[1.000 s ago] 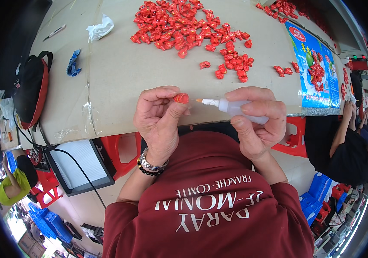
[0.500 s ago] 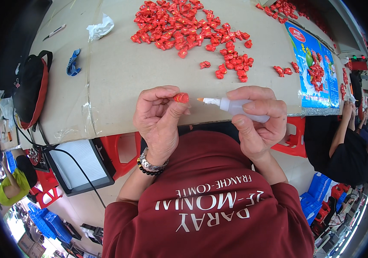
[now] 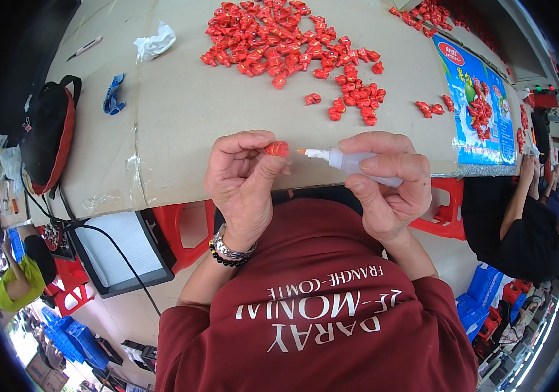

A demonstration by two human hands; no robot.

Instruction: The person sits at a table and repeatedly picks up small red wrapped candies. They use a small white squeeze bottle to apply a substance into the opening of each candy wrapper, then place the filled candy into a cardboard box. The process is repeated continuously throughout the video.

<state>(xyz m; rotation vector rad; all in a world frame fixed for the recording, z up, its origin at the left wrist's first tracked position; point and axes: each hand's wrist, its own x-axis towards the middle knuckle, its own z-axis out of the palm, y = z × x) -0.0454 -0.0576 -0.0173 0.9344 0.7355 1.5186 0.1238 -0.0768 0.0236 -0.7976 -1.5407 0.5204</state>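
Note:
Between the thumb and fingers of my left hand (image 3: 243, 176) is a small red figurine piece (image 3: 277, 149) with yellow markings, its end pointing right. My right hand (image 3: 390, 179) is closed around a translucent white squeeze bottle (image 3: 364, 163). The bottle's wrapped white neck ends in a thin orange tip (image 3: 302, 151), which points at the red piece with a small gap between them. Both hands are raised at the near edge of the table. Beyond them lies a large pile of similar red pieces (image 3: 266, 42), with a smaller cluster (image 3: 361, 98) on its near right side.
On the left of the table (image 3: 181, 124) are a crumpled tissue (image 3: 155, 42), a pen (image 3: 84, 48), a blue strip (image 3: 113, 95) and a black-and-red bag (image 3: 57, 140). A blue printed sheet (image 3: 472, 98) with red pieces lies right. Co-workers sit at both sides; red stools (image 3: 446, 209) stand below.
My right hand has shifted slightly left with the bottle, and its tip is nearer the red piece. My left hand has hardly moved.

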